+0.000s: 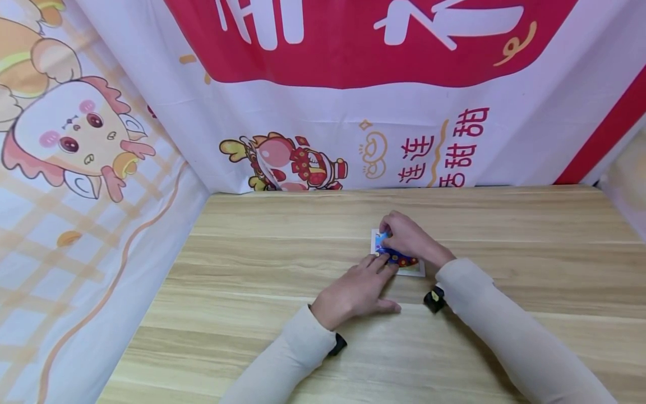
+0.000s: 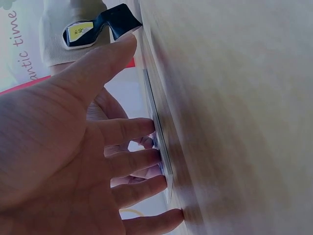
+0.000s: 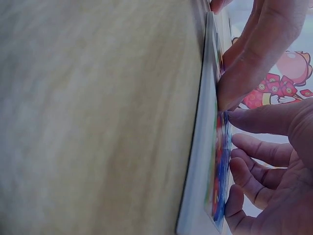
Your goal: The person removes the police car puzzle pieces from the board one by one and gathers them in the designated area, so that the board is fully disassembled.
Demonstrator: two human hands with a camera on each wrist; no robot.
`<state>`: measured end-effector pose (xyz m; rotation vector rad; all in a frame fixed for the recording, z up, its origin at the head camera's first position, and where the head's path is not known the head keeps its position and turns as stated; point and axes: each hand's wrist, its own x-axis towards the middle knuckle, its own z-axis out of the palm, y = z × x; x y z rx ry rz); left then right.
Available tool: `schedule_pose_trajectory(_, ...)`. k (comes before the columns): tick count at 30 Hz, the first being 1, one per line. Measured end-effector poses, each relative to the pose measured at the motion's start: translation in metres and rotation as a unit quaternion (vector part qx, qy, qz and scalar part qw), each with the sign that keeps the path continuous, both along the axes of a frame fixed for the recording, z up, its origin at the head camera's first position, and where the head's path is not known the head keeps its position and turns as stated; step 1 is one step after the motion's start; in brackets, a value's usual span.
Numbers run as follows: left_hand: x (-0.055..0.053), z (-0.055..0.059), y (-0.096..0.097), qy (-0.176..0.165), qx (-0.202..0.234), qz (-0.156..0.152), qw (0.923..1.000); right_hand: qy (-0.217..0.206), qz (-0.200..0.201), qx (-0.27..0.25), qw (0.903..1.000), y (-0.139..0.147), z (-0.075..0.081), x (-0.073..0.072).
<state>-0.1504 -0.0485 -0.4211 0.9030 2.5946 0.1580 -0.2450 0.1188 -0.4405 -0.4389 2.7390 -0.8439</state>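
A flat picture board (image 1: 411,272) with a white border lies on the table, its bright picture mostly blue with red and yellow details. Outstretched fingers of my left hand (image 1: 355,292) rest on its near left side, the thumb spread out beside it on the wood. From the right, my right hand (image 1: 409,235) reaches over the board's far part with bent fingers. Its thumb and fingertips meet the picture surface (image 3: 221,161) in the right wrist view, close to the left fingers. I cannot tell if a small piece is between them.
The wood-grain table (image 1: 242,269) runs back to a printed cloth (image 1: 313,129) that hangs behind it. Another printed cloth (image 1: 101,224) hangs on the left. A black wrist strap (image 1: 434,300) shows below the right cuff.
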Motion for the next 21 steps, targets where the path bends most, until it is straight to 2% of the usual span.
schedule_pose_trajectory(13,0.0012,0.0015,0.0001,-0.009,-0.002,0.001,1.0000,-0.021,-0.004,0.003,0.9998,-0.0030,0.0010,-0.0020)
schedule_pose_trajectory(21,0.0009,0.0008,-0.0001,-0.003,0.000,0.000,1.0000,-0.026,-0.004,-0.001,0.9997,-0.0028,0.0004,-0.0024)
